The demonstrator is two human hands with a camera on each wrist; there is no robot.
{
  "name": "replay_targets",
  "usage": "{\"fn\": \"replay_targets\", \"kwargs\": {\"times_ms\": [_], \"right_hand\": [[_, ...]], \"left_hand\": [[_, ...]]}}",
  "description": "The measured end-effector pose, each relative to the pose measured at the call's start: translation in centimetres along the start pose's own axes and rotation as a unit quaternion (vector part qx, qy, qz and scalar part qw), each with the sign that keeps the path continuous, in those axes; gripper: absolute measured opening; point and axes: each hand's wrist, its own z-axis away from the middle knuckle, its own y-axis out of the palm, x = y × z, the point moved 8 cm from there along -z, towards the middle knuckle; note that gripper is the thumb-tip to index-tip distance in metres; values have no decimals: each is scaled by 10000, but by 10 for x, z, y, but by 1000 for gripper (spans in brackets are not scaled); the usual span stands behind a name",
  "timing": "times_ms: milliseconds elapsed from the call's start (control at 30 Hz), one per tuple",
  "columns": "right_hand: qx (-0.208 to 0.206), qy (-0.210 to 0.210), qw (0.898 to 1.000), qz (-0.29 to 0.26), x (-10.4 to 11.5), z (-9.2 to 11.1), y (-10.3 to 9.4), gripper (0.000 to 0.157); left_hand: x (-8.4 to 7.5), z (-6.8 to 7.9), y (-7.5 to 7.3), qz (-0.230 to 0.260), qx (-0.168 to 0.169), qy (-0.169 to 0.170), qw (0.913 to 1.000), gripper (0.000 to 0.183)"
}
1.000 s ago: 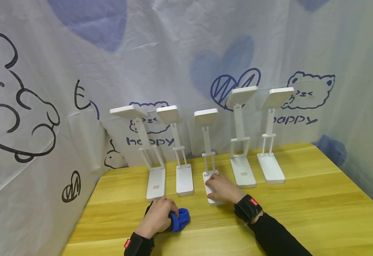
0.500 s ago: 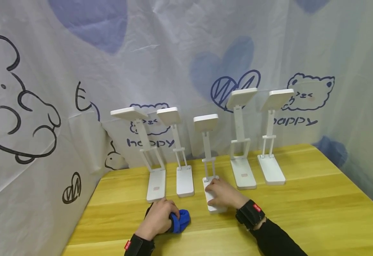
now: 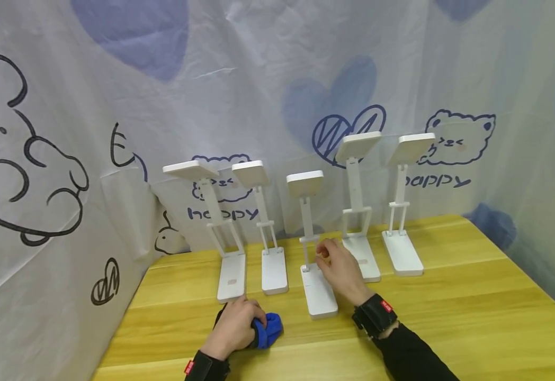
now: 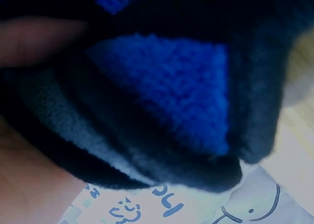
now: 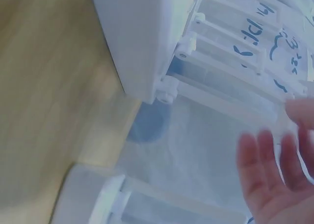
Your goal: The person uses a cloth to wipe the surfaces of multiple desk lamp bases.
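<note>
Several white folding desk lamps stand in a row, heads raised. The middle lamp (image 3: pixel 319 297) sits nearer the front than those beside it. My right hand (image 3: pixel 343 271) is just right of its lower stem, fingers bent and loose, and blurred in the right wrist view. There the fingers (image 5: pixel 255 170) are spread from the thumb close to the lamp's stem (image 5: pixel 221 101). On the table at front left, my left hand (image 3: pixel 234 325) grips a bunched blue cloth (image 3: pixel 270 330) with dark edging. Its plush blue side fills much of the left wrist view.
Two lamps stand left of the middle one, the nearer being a white lamp (image 3: pixel 274 270); on the right are another lamp (image 3: pixel 356 198) and the far-right lamp (image 3: pixel 403 253). A printed curtain (image 3: pixel 258 106) hangs right behind the wooden table (image 3: pixel 473 296).
The middle lamp has shifted slightly toward me. My right hand has left its base and risen to the lower stem. The left hand and cloth have stayed put.
</note>
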Motion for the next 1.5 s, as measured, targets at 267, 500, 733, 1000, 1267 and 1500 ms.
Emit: {"fn": "replay_targets", "kwargs": {"times_ms": [267,500,733,1000,1267,1500], "right_hand": [[282,-72,9946,-1001,-4,-5,6,59],[589,17,9856,-1587,-7,-7,10,47],[629,-159,9805,-1855,-6,-8,10,31],[948,-19,9779,-1865,-5,-7,11,29],[1294,237,9729,-1900,-8,-5,16,30],[1299,236,9700,-2040,-7,-4,19,30]], "left_hand": [[0,1,0,23,24,-8,10000,38],[-1,2,0,-39,25,29,10000,38],[-1,3,0,-77,45,-5,10000,40],[-5,3,1,-77,301,126,9994,44],[-11,4,1,-9,475,229,9986,58],[-18,0,-3,-196,88,303,9993,57]]}}
